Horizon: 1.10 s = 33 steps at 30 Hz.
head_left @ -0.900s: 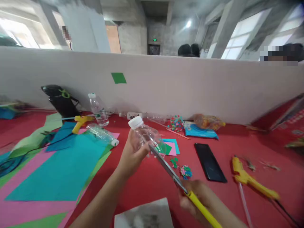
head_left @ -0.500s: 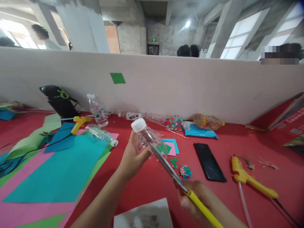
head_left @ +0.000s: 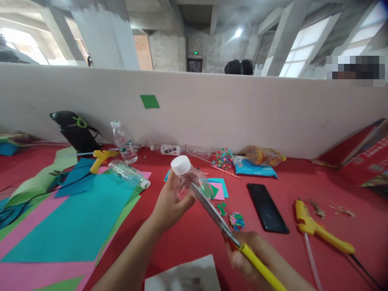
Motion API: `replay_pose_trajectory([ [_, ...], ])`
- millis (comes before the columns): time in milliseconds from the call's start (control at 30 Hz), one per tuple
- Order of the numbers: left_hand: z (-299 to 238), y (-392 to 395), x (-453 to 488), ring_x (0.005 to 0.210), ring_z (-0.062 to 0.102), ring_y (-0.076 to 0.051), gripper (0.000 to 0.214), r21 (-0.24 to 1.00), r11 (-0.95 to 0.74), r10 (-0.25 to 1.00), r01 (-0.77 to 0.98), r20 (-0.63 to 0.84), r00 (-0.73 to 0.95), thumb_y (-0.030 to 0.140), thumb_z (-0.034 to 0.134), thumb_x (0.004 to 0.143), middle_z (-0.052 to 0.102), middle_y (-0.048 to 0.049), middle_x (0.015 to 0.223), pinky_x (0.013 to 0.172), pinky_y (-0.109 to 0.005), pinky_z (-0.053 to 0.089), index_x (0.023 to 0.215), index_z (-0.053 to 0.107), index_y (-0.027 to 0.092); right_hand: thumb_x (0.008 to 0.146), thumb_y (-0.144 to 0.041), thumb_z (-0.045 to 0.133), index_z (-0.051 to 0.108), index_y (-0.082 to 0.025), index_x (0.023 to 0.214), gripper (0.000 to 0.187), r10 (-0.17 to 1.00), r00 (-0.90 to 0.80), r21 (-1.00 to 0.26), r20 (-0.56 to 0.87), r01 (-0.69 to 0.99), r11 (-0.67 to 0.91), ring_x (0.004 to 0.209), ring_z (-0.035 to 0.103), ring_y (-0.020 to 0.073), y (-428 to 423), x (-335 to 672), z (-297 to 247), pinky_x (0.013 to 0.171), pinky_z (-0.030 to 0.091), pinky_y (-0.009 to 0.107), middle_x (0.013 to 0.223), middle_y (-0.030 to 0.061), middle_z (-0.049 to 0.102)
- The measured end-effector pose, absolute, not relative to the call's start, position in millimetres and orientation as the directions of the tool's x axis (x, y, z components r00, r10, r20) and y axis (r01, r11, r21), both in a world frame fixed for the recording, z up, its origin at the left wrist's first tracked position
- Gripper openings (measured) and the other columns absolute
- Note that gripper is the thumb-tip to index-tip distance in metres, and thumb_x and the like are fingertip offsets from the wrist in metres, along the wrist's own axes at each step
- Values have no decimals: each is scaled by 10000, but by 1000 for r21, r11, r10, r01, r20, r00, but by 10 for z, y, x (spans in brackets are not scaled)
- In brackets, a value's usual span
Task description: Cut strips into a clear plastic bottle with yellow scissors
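Note:
My left hand point(head_left: 168, 206) grips a clear plastic bottle point(head_left: 194, 182) with a white cap, held above the red table with the cap end up and to the left. My right hand point(head_left: 251, 258) is closed on yellow-handled scissors point(head_left: 226, 228). Their blades run up and left and meet the bottle's side just under my left thumb. How far the blades go into the plastic I cannot make out.
Teal, pink and green paper sheets point(head_left: 69, 226) cover the left of the table. Other bottles point(head_left: 123, 141) and a yellow glue gun point(head_left: 101, 155) lie behind. A black phone point(head_left: 266, 208) and second glue gun point(head_left: 321, 232) lie right. A white partition point(head_left: 242, 109) closes the back.
My left hand has turned the bottle a little, so the cap has shifted slightly right and nearer to me. The scissors stay against the bottle's side.

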<state>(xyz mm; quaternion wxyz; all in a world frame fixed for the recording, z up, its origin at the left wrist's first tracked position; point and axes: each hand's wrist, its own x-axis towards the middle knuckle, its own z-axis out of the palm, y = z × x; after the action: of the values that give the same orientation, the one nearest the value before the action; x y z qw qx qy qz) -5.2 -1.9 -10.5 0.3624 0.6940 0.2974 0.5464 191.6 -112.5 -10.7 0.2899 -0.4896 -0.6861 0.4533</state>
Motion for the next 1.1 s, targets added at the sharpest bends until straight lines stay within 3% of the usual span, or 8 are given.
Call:
replay_pose_trajectory([
  [133, -91, -10, -58, 900, 675, -200, 370, 837, -546, 823, 42, 526, 215, 181, 632, 763, 696, -43, 977, 821, -343, 517, 1101, 489, 226, 806, -832, 316, 349, -216, 628, 642, 931, -351, -901, -99, 429, 66, 499, 255, 96, -1101, 1918, -184, 450, 197, 254, 562, -67, 278],
  [400, -150, -23, -70, 999, 638, -227, 483, 832, -535, 828, 150, 480, 291, 171, 600, 766, 659, -82, 1110, 903, -377, 477, 1224, 454, 215, 854, -781, 304, 444, -212, 707, 604, 963, -251, -890, -102, 456, 24, 535, 305, 117, -1212, 1914, -36, 484, 281, 244, 633, -53, 281],
  [600, -145, -41, -46, 1008, 630, -238, 471, 849, -494, 857, 190, 438, 269, 188, 595, 747, 662, -77, 1093, 898, -382, 475, 1204, 476, 202, 786, -863, 265, 314, -227, 622, 659, 938, -335, -901, -87, 428, 70, 497, 253, 94, -1082, 1937, -187, 444, 210, 244, 572, -72, 247],
  [967, -110, -44, -6, 965, 652, -245, 392, 889, -456, 864, 50, 429, 263, 148, 622, 722, 679, -57, 1004, 881, -399, 481, 1089, 511, 230, 810, -829, 300, 318, -222, 622, 636, 939, -337, -885, -73, 456, 95, 493, 254, 90, -1040, 1977, -357, 446, 198, 247, 557, -62, 293],
  [1100, -129, -37, -27, 995, 637, -254, 435, 883, -460, 868, 95, 425, 257, 171, 630, 733, 674, -75, 1058, 902, -397, 462, 1147, 509, 220, 837, -741, 422, 299, -227, 612, 575, 939, -331, -891, -93, 449, 70, 489, 224, 86, -1025, 1966, -370, 436, 181, 243, 544, -75, 253],
])
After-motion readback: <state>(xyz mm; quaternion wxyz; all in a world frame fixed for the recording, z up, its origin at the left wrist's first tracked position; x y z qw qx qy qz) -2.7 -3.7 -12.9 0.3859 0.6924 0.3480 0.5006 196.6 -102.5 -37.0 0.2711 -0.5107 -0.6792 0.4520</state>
